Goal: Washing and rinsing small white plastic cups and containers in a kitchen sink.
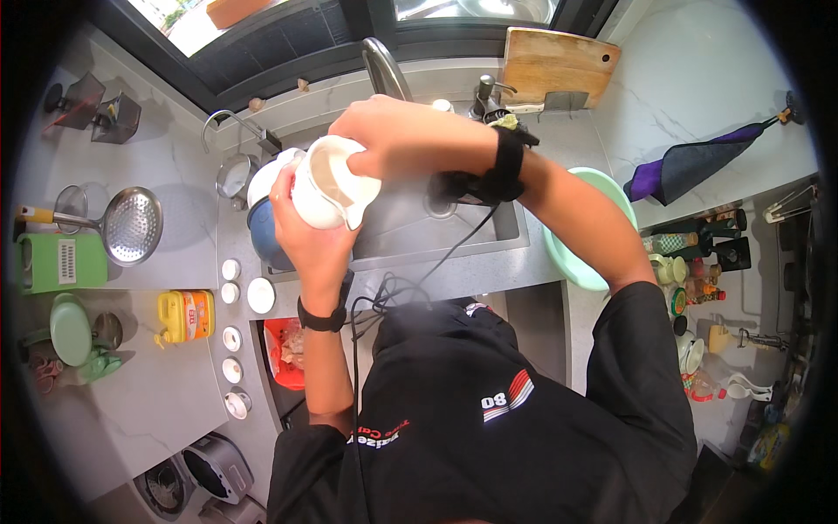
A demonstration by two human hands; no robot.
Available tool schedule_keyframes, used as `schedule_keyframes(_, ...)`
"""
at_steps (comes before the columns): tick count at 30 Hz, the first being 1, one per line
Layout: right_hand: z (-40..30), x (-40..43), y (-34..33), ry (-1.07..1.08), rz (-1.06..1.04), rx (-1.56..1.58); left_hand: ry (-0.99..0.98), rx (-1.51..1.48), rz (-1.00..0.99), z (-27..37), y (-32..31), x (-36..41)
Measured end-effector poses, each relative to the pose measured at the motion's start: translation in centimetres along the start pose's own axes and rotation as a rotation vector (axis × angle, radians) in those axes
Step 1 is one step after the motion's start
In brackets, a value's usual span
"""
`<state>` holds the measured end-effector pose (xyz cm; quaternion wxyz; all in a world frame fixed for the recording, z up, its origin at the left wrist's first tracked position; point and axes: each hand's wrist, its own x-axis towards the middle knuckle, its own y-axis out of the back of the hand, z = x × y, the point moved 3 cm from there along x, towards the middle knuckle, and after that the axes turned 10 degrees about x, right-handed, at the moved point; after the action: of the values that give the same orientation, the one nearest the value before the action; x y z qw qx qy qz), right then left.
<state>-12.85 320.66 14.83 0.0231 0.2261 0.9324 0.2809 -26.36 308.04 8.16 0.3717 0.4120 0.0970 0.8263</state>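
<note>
My left hand (pixel 314 245) grips a white pitcher (pixel 315 207) with a pouring lip, holding it tilted over the left side of the steel sink (pixel 406 229). My right hand (pixel 373 134) reaches across from the right, its thumb inside the pitcher's mouth and its other fingers over the far rim, partly hidden. Just behind the pitcher, to the left, are a white dish (pixel 265 178) and a blue bowl (pixel 264 232), both partly covered by my left hand and the pitcher.
A curved faucet (pixel 383 65) rises behind the sink, with a soap dispenser (pixel 484 92) and a wooden cutting board (pixel 556 65) to its right. A pale green basin (pixel 563 252) stands under my right forearm. Small white cups (pixel 261 295) line the left counter. Black cables hang at the sink's front edge.
</note>
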Motion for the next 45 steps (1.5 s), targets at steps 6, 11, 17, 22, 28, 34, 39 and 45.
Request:
schedule_keyframes(6, 0.8, -0.4, -0.5, 0.051, 0.350, -0.283, -0.001, 0.013, -0.015, 1.0, -2.4, -0.1)
schedule_keyframes(11, 1.4, -1.3, 0.4, 0.060, 0.289, -0.194, -0.021, 0.028, -0.026, 1.0, -2.8, 0.1)
schedule_keyframes(17, -0.5, -2.6, 1.9, -0.189, -0.006, 0.331, 0.004, -0.012, -0.013, 0.8, -2.0, -0.1)
schedule_keyframes(22, 2.6, -1.6, 0.1, 0.044, 0.256, -0.068, -0.023, 0.046, -0.026, 1.5, -2.5, 0.1)
schedule_keyframes(28, 1.3, -1.1, -0.5, 0.020, 0.413, -0.305, -0.173, 0.126, 0.042, 1.9, -2.9, -0.4)
schedule_keyframes(34, 1.9, -1.6, 0.5, -0.016, 0.241, 0.025, 0.010, -0.029, -0.021, 0.2, -2.7, -0.4)
schedule_keyframes(39, 0.2, -2.0, 1.4, -0.270, 0.015, 0.194, -0.032, -0.064, 0.041, 0.3, -2.6, -0.6)
schedule_keyframes(45, 1.0, -1.6, -0.6, 0.182, 0.445, -0.187, -0.269, 0.091, 0.086, 2.2, -3.0, 0.1)
